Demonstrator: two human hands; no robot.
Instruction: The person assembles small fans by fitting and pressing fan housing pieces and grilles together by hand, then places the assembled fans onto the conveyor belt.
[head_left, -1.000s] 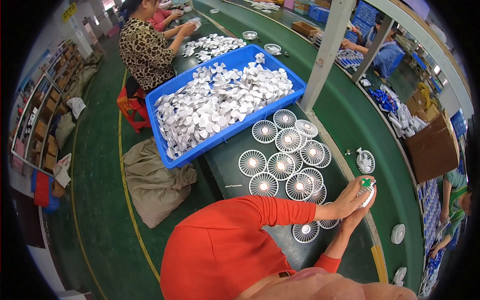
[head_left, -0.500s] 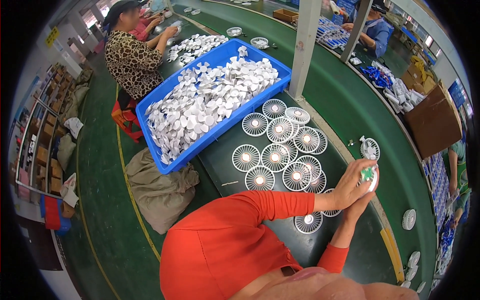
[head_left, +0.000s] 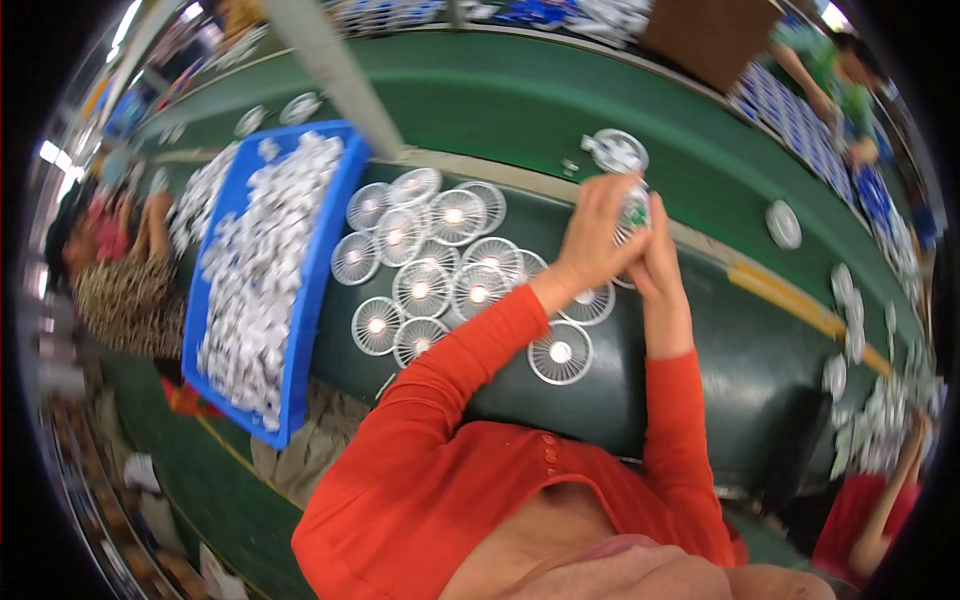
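Observation:
Both hands meet at the far edge of the table. Between them they clasp a white round fan part with a small green circuit board (head_left: 632,213). My left hand (head_left: 595,240) closes on it from the left, fingers pointing up and away. Pressed against its other side is my right hand (head_left: 660,250). Fingers cover much of the part, and its lower half is hidden. Just beyond my fingertips, a white fan housing (head_left: 618,152) lies on the green belt. Left of my hands, several round white fan grilles (head_left: 422,289) lie overlapping on the dark table. One grille (head_left: 560,352) rests below my left wrist.
A blue bin (head_left: 298,340) full of white fan blades stands at the left, near a metal post (head_left: 340,80). Beyond the table runs a green belt (head_left: 480,105) with scattered white housings (head_left: 783,225). A yellow strip (head_left: 785,300) marks the table edge. Other people work around.
My view has swung to the right, so the bin and grilles now appear further left. Both hands still hold the fan part, its green board now more covered by fingers.

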